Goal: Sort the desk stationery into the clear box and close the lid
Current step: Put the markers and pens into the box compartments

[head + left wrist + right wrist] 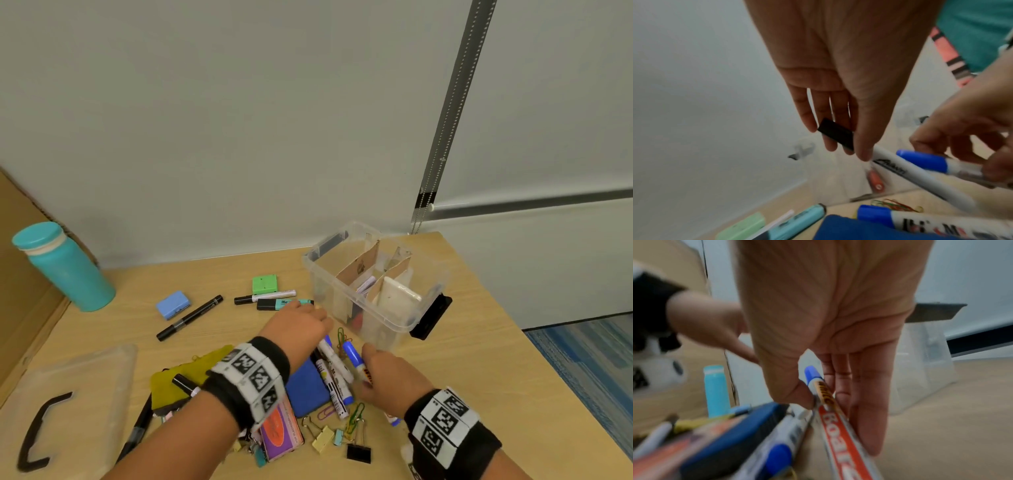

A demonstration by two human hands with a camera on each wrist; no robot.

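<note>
- The left hand pinches a black-capped white marker between thumb and fingertips; the barrel slants down and away from the cap.
- The right hand holds a blue-capped whiteboard marker between thumb and fingers, cap pointing toward the clear box.
- The clear box stands open near the table's far right corner, split by cardboard dividers; its lid lies flat at the near left edge, well apart from the box.
- Most stationery is still loose on the table: more markers, a blue eraser pad, binder clips and paper clips by the near edge; a teal highlighter and a black pen farther back.
- To do this step well, I judge each marker should be lifted clear of the pile before it travels, then lowered lengthwise into one compartment, both together, so that no end props against a divider or overhangs the rim and blocks the lid.
- Readable writing: the right-hand marker shows "Boar" in white on red, probably "Board"; above it is a word on an orange band, too blurred to read with certainty; the left-hand marker's black logo is also too blurred.
</note>
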